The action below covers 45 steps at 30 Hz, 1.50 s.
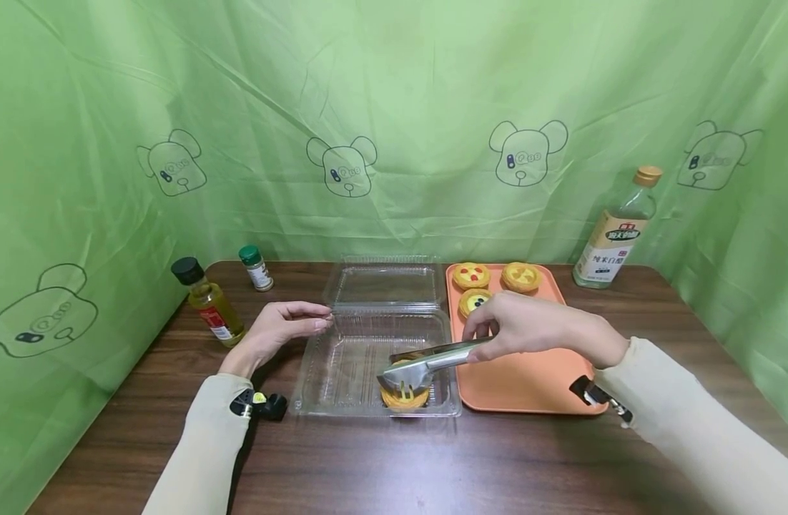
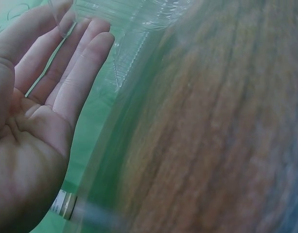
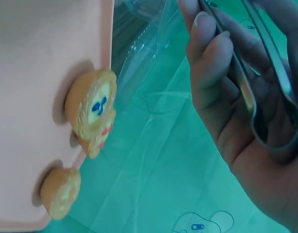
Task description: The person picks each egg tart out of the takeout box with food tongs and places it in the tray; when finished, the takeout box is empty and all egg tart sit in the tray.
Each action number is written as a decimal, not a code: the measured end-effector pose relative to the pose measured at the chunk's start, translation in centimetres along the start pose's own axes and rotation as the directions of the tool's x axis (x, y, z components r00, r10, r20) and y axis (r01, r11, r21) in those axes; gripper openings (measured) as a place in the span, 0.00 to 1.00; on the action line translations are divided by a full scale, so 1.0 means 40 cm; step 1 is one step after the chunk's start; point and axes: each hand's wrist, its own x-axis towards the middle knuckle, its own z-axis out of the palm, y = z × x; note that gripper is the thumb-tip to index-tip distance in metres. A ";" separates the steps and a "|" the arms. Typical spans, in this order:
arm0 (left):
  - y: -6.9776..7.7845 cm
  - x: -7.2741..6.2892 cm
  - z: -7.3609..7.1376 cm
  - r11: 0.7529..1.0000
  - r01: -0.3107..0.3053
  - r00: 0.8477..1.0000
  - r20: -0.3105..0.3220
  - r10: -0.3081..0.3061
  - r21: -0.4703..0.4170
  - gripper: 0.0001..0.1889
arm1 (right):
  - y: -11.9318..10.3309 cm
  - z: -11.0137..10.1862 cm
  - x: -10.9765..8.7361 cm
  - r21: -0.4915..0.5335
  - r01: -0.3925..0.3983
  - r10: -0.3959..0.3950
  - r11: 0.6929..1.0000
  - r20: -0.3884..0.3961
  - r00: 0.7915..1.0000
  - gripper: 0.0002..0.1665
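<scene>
My left hand (image 1: 281, 329) pinches the left edge of a clear plastic box (image 1: 313, 379) near its hinge, between thumb and fingers; the other fingers are nearly straight in the left wrist view. The box's lid (image 1: 390, 286) lies folded back behind it. My right hand (image 1: 529, 325) holds metal tongs (image 1: 455, 355) around their arms. Inside the box at its front right, the tong heads are at an egg tart (image 1: 405, 402), partly covering it. Whether they still squeeze the tart I cannot tell.
An orange tray (image 1: 523, 390) beside the box carries a red-dotted tart (image 1: 471, 275), a plain yellow tart (image 1: 520, 277) and a blue-dotted tart (image 3: 95, 104). An oil bottle (image 1: 215, 311) and a green-capped spice jar (image 1: 257, 270) stand left; a vinegar bottle (image 1: 616, 232) stands back right.
</scene>
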 end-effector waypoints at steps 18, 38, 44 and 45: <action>0.002 -0.002 0.003 1.000 -0.003 1.000 0.001 0.003 0.010 0.20 | 0.000 0.020 -0.037 -0.009 0.035 -0.035 0.999 -0.081 0.996 0.03; 0.000 0.000 0.002 1.000 0.011 1.000 -0.008 -0.011 0.027 0.18 | 0.006 0.015 -0.054 0.055 -0.016 0.023 0.998 -0.122 0.992 0.07; 0.002 -0.001 0.002 0.999 0.015 1.000 -0.018 -0.014 0.038 0.18 | 0.008 0.015 -0.056 0.057 -0.021 0.028 0.998 -0.125 0.992 0.08; 0.003 -0.001 0.001 0.999 0.011 1.000 -0.016 -0.010 0.044 0.18 | 0.008 0.014 -0.057 0.057 -0.024 0.032 0.998 -0.128 0.991 0.08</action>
